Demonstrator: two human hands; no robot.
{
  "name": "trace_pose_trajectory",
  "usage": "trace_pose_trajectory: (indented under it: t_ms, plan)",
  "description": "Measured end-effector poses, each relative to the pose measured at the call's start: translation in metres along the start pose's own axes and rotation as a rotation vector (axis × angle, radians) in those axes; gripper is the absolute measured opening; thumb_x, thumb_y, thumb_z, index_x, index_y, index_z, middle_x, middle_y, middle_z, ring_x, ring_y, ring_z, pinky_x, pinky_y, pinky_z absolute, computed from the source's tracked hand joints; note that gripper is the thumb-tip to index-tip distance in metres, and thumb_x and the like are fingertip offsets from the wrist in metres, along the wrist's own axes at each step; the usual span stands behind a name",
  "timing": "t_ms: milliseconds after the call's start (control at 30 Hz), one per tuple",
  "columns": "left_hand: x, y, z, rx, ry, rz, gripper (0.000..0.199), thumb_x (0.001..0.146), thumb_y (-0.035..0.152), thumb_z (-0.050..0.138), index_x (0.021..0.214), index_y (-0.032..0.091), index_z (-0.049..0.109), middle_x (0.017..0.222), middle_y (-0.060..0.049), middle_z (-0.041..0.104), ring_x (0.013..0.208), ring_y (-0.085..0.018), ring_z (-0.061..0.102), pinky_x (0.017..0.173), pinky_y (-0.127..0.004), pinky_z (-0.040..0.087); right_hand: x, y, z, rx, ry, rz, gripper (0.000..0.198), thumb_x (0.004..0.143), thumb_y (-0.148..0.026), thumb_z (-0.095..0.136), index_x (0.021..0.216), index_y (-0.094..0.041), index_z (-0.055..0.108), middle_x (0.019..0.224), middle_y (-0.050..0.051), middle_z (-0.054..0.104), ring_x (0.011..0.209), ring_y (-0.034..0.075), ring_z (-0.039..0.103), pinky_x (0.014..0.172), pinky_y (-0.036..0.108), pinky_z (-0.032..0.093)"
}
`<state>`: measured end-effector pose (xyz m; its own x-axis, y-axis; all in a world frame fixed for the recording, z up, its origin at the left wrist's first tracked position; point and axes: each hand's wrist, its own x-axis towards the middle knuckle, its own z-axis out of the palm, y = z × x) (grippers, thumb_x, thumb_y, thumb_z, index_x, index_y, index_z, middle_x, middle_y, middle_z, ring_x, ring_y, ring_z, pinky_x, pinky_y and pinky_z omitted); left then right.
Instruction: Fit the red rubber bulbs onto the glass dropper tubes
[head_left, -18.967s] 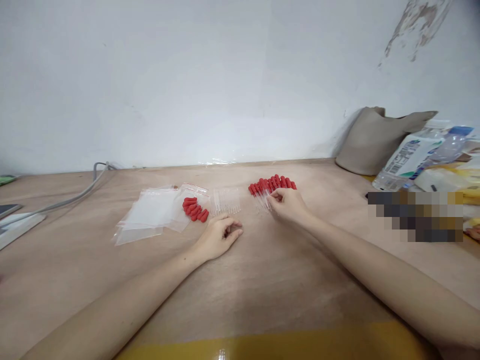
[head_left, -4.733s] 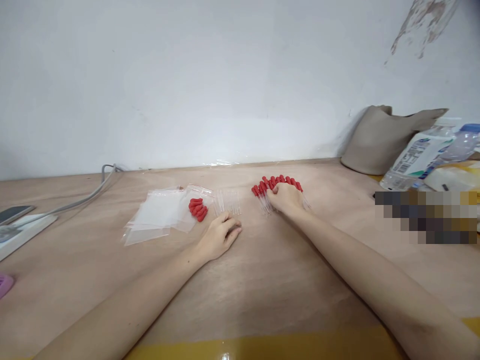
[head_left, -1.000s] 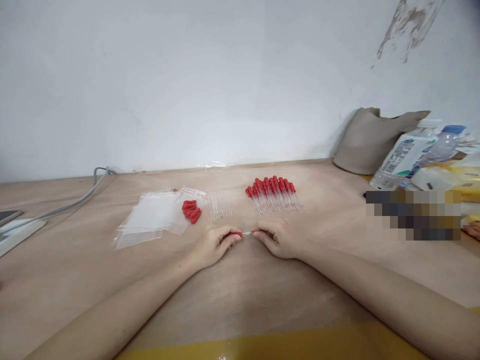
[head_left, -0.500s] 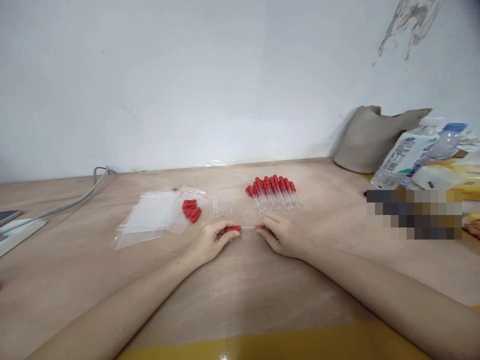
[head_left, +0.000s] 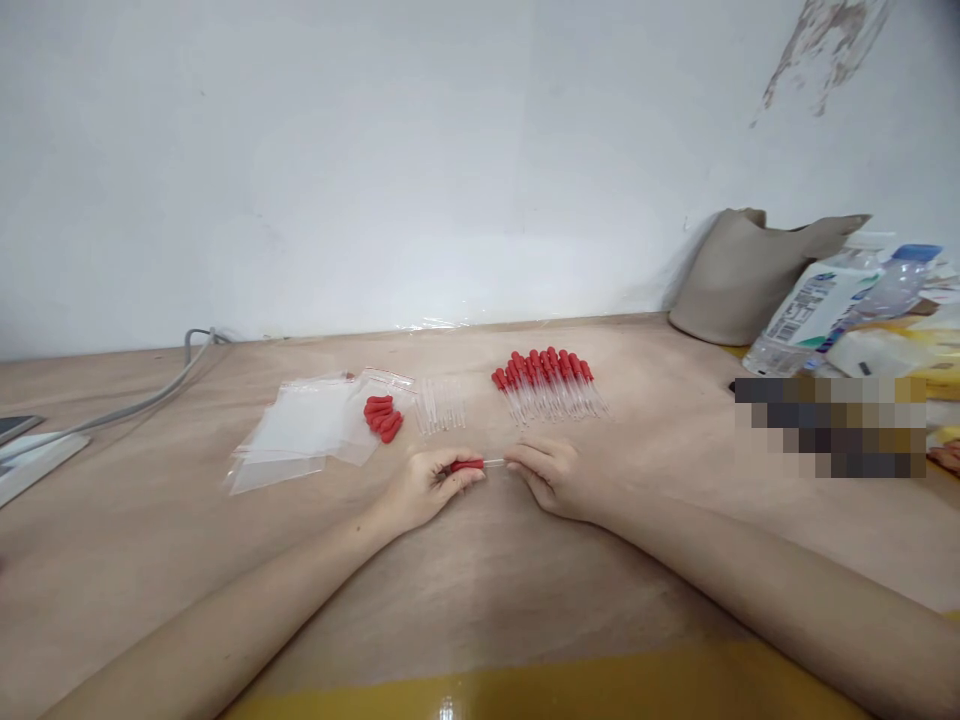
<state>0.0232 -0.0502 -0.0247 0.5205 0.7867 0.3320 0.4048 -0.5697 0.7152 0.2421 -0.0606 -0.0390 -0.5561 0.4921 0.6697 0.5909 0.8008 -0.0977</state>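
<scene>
My left hand is closed round a red rubber bulb, its open end facing right. A thin clear glass dropper tube runs from the bulb to my right hand, whose fingers pinch its far part. How deep the tube sits in the bulb is hidden. Just beyond my left hand lies a small heap of loose red bulbs, with a row of clear tubes beside it. Farther right, several droppers with red bulbs fitted lie in a bunch, tips toward me.
Clear zip bags lie overlapped at left. A grey cable and a phone are at the far left. A grey-brown container, plastic bottles and yellow packaging stand at right. A wall closes the back.
My right hand has come slightly nearer my left, and less of the tube shows between them. Both hands sit a little lower in view.
</scene>
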Motion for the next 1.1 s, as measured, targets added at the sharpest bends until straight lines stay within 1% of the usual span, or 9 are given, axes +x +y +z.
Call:
trace_pose_trajectory:
  t_ms: [200, 600, 700, 767, 833, 867, 900, 967, 1100]
  plan:
    - [0.001, 0.006, -0.001, 0.071, -0.004, 0.073, 0.018, 0.08, 0.027, 0.055, 0.09, 0.016, 0.065, 0.073, -0.002, 0.067, 0.061, -0.012, 0.061, 0.059, -0.021, 0.051, 0.0, -0.003, 0.002, -0.063, -0.058, 0.026, 0.019, 0.087, -0.018, 0.039, 0.089, -0.016, 0.058, 0.071, 0.003, 0.058, 0.059, 0.011, 0.047, 0.054, 0.023, 0.03]
    - [0.002, 0.006, -0.002, 0.201, 0.022, 0.145, 0.018, 0.081, 0.028, 0.056, 0.09, 0.018, 0.066, 0.081, -0.003, 0.07, 0.066, -0.013, 0.063, 0.061, -0.023, 0.05, 0.003, -0.005, 0.002, -0.015, -0.174, 0.102, 0.026, 0.09, -0.024, 0.034, 0.088, -0.015, 0.058, 0.074, 0.005, 0.06, 0.063, 0.012, 0.05, 0.056, 0.023, 0.032]
    - [0.003, 0.008, -0.002, 0.219, 0.031, 0.158, 0.017, 0.081, 0.028, 0.055, 0.09, 0.018, 0.066, 0.082, -0.003, 0.069, 0.069, -0.013, 0.063, 0.063, -0.024, 0.05, 0.009, -0.008, -0.006, -0.06, -0.209, 0.099, 0.025, 0.09, -0.024, 0.036, 0.083, -0.015, 0.058, 0.073, 0.005, 0.059, 0.063, 0.012, 0.049, 0.058, 0.024, 0.033]
    - [0.002, 0.01, -0.002, 0.221, 0.035, 0.159, 0.016, 0.081, 0.027, 0.055, 0.09, 0.017, 0.065, 0.081, -0.003, 0.069, 0.068, -0.013, 0.062, 0.062, -0.023, 0.049, 0.013, -0.011, -0.015, -0.128, -0.244, 0.044, 0.024, 0.088, -0.022, 0.038, 0.077, -0.015, 0.059, 0.071, 0.005, 0.059, 0.067, 0.014, 0.049, 0.062, 0.025, 0.034]
    - [0.002, 0.01, -0.002, 0.202, 0.04, 0.131, 0.02, 0.08, 0.027, 0.056, 0.096, 0.017, 0.062, 0.079, -0.003, 0.067, 0.063, -0.012, 0.059, 0.059, -0.023, 0.049, 0.015, -0.011, -0.025, -0.188, -0.277, -0.003, 0.023, 0.086, -0.02, 0.04, 0.073, -0.015, 0.059, 0.07, 0.006, 0.058, 0.072, 0.017, 0.049, 0.066, 0.027, 0.034]
    - [0.003, 0.01, -0.002, 0.183, 0.048, 0.103, 0.025, 0.079, 0.027, 0.056, 0.101, 0.016, 0.06, 0.078, -0.002, 0.065, 0.061, -0.011, 0.058, 0.057, -0.023, 0.049, 0.015, -0.009, -0.03, -0.201, -0.279, 0.012, 0.023, 0.086, -0.019, 0.041, 0.074, -0.015, 0.059, 0.071, 0.007, 0.058, 0.073, 0.017, 0.049, 0.066, 0.028, 0.034]
    - [0.003, 0.009, -0.002, 0.161, 0.054, 0.07, 0.029, 0.079, 0.028, 0.057, 0.106, 0.016, 0.057, 0.078, -0.002, 0.064, 0.059, -0.01, 0.056, 0.056, -0.022, 0.049, 0.015, -0.006, -0.034, -0.198, -0.268, 0.062, 0.022, 0.085, -0.018, 0.041, 0.075, -0.015, 0.06, 0.072, 0.007, 0.059, 0.072, 0.017, 0.05, 0.066, 0.027, 0.035]
    - [0.005, 0.006, -0.002, 0.131, 0.05, 0.005, 0.033, 0.078, 0.028, 0.057, 0.108, 0.016, 0.054, 0.077, -0.001, 0.061, 0.057, -0.009, 0.054, 0.054, -0.021, 0.048, 0.016, 0.005, -0.039, -0.141, -0.206, 0.242, 0.021, 0.084, -0.02, 0.041, 0.077, -0.016, 0.06, 0.075, 0.007, 0.06, 0.068, 0.015, 0.051, 0.062, 0.025, 0.035]
    - [0.009, 0.003, -0.003, 0.181, 0.002, -0.007, 0.022, 0.078, 0.028, 0.056, 0.096, 0.015, 0.06, 0.074, -0.001, 0.058, 0.056, -0.009, 0.05, 0.052, -0.021, 0.045, 0.031, 0.038, -0.037, -0.024, -0.05, 0.702, 0.021, 0.079, -0.027, 0.047, 0.065, -0.016, 0.058, 0.064, 0.003, 0.061, 0.06, 0.014, 0.054, 0.058, 0.024, 0.037]
